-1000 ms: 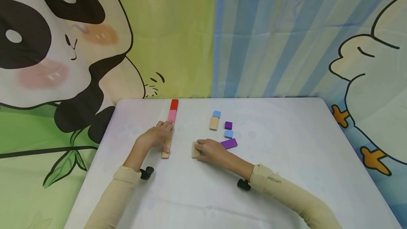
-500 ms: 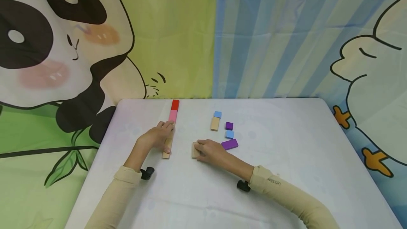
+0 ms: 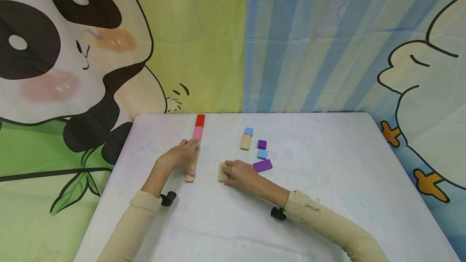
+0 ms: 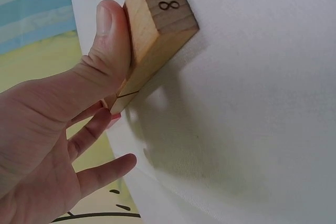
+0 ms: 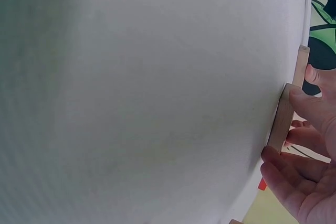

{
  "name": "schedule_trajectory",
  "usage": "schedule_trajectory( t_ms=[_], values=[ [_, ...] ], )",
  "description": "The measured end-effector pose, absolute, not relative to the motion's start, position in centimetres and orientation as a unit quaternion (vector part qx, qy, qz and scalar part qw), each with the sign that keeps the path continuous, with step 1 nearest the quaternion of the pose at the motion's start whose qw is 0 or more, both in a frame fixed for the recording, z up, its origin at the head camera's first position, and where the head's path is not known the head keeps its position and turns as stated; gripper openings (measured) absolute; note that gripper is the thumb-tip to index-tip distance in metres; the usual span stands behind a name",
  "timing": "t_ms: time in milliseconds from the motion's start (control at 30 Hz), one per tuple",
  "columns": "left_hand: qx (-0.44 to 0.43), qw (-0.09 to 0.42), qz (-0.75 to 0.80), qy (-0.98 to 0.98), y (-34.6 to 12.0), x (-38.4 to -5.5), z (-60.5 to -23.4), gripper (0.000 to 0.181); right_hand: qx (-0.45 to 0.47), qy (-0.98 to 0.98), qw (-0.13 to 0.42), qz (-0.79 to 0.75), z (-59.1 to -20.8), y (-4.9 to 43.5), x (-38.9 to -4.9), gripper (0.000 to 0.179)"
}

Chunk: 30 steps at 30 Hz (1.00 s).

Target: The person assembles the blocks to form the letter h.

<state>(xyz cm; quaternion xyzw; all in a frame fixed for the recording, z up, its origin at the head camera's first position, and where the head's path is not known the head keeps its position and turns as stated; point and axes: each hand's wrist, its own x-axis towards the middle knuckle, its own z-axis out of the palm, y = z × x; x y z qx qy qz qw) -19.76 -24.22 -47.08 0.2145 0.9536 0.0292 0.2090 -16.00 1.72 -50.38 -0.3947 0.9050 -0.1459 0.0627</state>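
A straight row of blocks runs front to back on the left of the table: a red block [image 3: 200,120], a pink block [image 3: 197,133], then plain wooden blocks [image 3: 189,178]. Across the wooden part rests my left hand [image 3: 180,157]. Its thumb lies along the near wooden block [image 4: 165,24], whose end reads 48, while other fingers [image 4: 107,174] stretch out loosely. Right of the row, my right hand [image 3: 242,173] holds a separate wooden block [image 3: 221,172], thumb at one end and fingers at the other. That block [image 5: 282,121] is seen edge-on in the right wrist view.
Behind my right hand lie a purple bar [image 3: 263,165], a blue block [image 3: 262,154] and a dark purple block [image 3: 262,144]. Another wooden block [image 3: 245,142] touches a small blue block [image 3: 248,131]. A printed cloth [image 3: 204,51] hangs behind the white table [image 3: 327,165].
My right hand and its wooden block shift very slightly left. The left hand stays on the row, and the other blocks keep their places.
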Motion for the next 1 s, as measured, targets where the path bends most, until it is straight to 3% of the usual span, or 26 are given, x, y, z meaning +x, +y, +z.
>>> schedule_trajectory(
  t_ms=[500, 667, 767, 1000],
  values=[
    [0.210, 0.210, 0.037, 0.954, -24.4, -19.9, -47.4, 0.107, -0.381, 0.911, 0.077, -0.140, -50.1, 1.6, -15.8, 0.041],
    [0.207, 0.213, 0.039, 0.954, -24.4, -19.8, -47.5, 0.107, -0.373, 0.910, 0.083, -0.158, -49.6, 2.0, -15.9, 0.055],
    [0.208, 0.210, 0.039, 0.955, -24.4, -19.7, -47.3, 0.105, -0.354, 0.914, 0.085, -0.179, -48.9, 2.8, -16.6, 0.063],
    [0.208, 0.207, 0.041, 0.955, -24.3, -19.7, -47.2, 0.103, -0.298, 0.938, 0.074, -0.164, -47.3, 4.9, -19.3, 0.064]
  ],
)
